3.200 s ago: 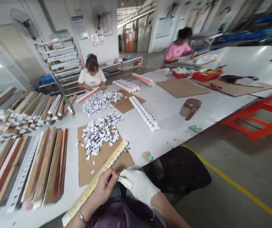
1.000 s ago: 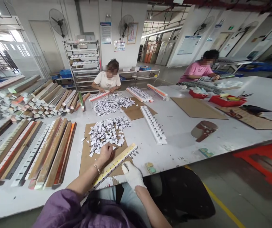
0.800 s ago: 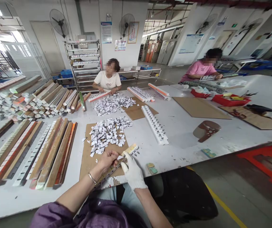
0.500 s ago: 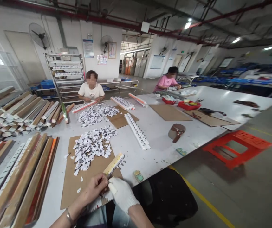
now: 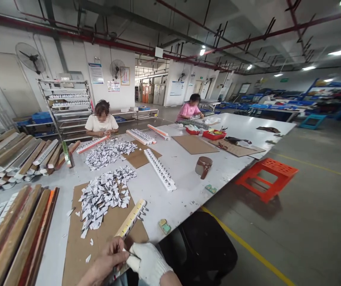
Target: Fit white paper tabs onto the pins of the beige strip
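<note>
Fingers first: the bare left hand [image 5: 106,260] pinches thumb against fingertips on a small white piece right at the near end of the long yellow strip [image 5: 130,219], and the white-gloved right hand [image 5: 148,264] closes in a loose fist against it, the two hands touching at the bottom edge of the view. What the glove grips I cannot tell; it hides its own fingertips.

What has changed: a second ago the left hand was out at the pile of small white pieces [image 5: 105,194], well forward on the brown cardboard sheet [image 5: 78,246]. Now it is back at the strip, pinching, with the glove meeting it. That reads as a piece fetched from the pile and brought to the strip. The head has also lifted, so the hands sit low in the picture and the ceiling fills the top.

Outward from there: the strip runs away from the hands up and to the right across the cardboard, its far end carrying little metal fittings just past the cardboard's edge. The pile lies to its left, close but apart. A small green and yellow block [image 5: 165,226] sits on the white table [image 5: 185,174] near the edge.

Further out, stacked long wooden strips [image 5: 15,234] line the left side. A white rail [image 5: 160,174] lies mid-table, a brown cup [image 5: 203,166] beyond it. Two co-workers sit at the far side, one in a cream shirt [image 5: 101,124], one in pink [image 5: 188,110]. An orange stool [image 5: 267,178] stands on the floor.
</note>
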### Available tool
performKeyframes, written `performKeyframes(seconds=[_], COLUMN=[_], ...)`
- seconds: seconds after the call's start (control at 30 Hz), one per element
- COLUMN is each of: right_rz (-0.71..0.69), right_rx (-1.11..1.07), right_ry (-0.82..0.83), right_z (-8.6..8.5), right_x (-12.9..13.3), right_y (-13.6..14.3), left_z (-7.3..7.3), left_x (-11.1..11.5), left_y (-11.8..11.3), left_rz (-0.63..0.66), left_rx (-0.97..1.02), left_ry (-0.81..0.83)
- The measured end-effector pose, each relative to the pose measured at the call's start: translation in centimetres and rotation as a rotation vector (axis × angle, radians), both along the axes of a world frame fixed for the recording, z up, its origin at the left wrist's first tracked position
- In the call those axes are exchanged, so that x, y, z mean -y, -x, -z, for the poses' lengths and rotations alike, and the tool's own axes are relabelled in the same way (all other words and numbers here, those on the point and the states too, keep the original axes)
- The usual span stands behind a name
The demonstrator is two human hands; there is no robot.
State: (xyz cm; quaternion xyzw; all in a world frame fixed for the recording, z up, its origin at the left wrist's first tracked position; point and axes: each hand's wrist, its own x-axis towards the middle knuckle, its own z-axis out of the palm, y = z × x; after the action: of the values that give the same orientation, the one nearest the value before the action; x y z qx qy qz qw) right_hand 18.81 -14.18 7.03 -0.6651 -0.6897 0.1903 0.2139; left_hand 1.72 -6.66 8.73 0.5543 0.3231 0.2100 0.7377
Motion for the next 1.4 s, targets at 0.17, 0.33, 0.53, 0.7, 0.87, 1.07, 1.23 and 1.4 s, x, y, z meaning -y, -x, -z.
performKeyframes(seconds=[0.17,0.33,0.53,0.7,0.87,1.07,1.23,1.4], right_rz=[0.033,0.007,0.014,0.042,-0.020,0.011,-0.057,-0.074], right_rx=[0.139,0.287,0.355,0.325,0.258,0.058,-0.291,-0.345], right_ry=[0.043,0.034,-0.137,-0.061,-0.024,0.043,0.134,0.144], right_z=[-1.4,-2.3,-0.7,-0.3,-1.0,-0.2,-1.1,-2.2], right_x=[0.2,0.1,0.3,0.4,0.6,0.9,1.8,3.6], right_y=[0.1,0.3,1.2,0.6,-0.1,0.2,-0.5,-2.6], left_z=[1.2,1.9,1.8,1.6,0.7,0.2,-1.0,-1.5], left_x=[0.4,0.9,1.3,2.0,2.3,2.0,2.1,3.0], left_y=[-0.3,-0.9,-1.6,-0.9,0.6,1.7,2.0,2.1], left_rz=[-0.107,-0.253,-0.406,-0.350,-0.243,0.030,0.224,0.335], left_rx=[-0.046,0.014,0.053,-0.014,-0.202,-0.339,-0.348,-0.182], left_ry=[-0.053,0.086,0.303,-0.079,-0.574,-0.943,-0.883,-0.544])
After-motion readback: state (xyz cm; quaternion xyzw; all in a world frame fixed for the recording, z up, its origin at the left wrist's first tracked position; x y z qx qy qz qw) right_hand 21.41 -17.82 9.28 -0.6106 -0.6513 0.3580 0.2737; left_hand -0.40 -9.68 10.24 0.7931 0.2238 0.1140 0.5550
